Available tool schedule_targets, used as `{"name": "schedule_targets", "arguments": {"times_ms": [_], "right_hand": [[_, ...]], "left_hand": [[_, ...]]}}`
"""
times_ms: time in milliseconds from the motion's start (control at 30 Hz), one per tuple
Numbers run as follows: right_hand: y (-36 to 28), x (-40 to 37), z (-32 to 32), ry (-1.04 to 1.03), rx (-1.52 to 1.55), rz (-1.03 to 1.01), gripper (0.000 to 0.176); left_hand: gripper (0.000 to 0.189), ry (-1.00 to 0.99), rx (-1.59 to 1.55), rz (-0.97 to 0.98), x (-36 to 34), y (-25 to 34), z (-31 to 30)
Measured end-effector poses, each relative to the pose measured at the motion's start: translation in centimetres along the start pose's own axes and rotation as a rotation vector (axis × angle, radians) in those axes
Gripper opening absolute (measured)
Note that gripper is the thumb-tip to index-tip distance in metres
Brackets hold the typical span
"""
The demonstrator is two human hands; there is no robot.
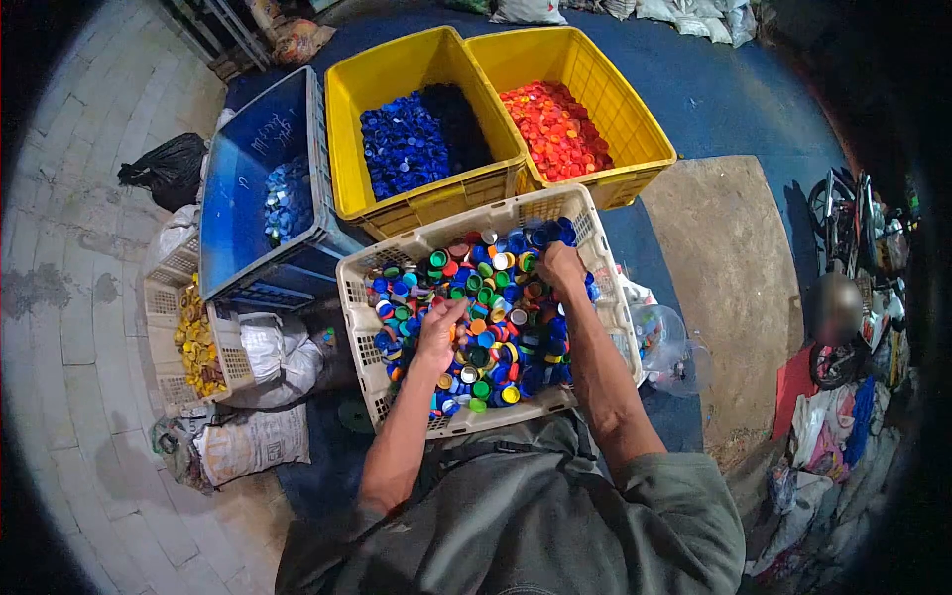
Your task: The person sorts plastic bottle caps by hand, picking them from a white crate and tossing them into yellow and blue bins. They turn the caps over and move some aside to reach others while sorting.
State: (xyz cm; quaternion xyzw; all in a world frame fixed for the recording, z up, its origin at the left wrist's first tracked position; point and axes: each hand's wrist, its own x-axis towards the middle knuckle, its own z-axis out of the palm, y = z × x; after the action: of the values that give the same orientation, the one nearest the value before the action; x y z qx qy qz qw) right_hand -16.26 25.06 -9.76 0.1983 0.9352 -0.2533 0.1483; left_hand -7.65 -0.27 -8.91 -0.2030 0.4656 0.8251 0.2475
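A pale plastic crate (353, 309) directly in front of me holds a mixed heap of bottle caps (488, 297), with blue, green, red, orange, white and yellow among them. My left hand (438, 335) is over the left-middle of the heap, its fingers curled together; what they hold, if anything, I cannot make out. Toward the far right corner, my right hand (563, 268) reaches down beside blue caps (555, 232). Its fingers are closed and partly hidden, so their contents do not show.
Beyond the crate stand a yellow bin (342, 129) of blue caps, another yellow bin (635, 119) of red caps, and a blue bin (230, 203) of light blue caps. A smaller crate (164, 342) with yellow caps and white sacks (253, 441) sit at left. A person (838, 317) is at right.
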Motion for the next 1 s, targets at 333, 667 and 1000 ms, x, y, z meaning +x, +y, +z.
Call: {"name": "schedule_targets", "arguments": {"times_ms": [333, 667, 1000], "right_hand": [[-0.2, -8.0, -4.0, 0.054, 0.625, -0.076, 0.036], [3.6, -15.9, -3.8, -0.644, 1.72, 0.091, 0.023], [4.1, -14.4, -2.8, -0.547, 1.661, 0.005, 0.02]], "left_hand": [[0.023, 0.211, 0.975, 0.781, 10.5, 0.0, 2.1], [0.026, 0.411, 1.561, 0.404, 10.6, 3.3, 9.4], [0.024, 0.335, 1.609, 0.366, 11.0, 3.4, 9.0]]}}
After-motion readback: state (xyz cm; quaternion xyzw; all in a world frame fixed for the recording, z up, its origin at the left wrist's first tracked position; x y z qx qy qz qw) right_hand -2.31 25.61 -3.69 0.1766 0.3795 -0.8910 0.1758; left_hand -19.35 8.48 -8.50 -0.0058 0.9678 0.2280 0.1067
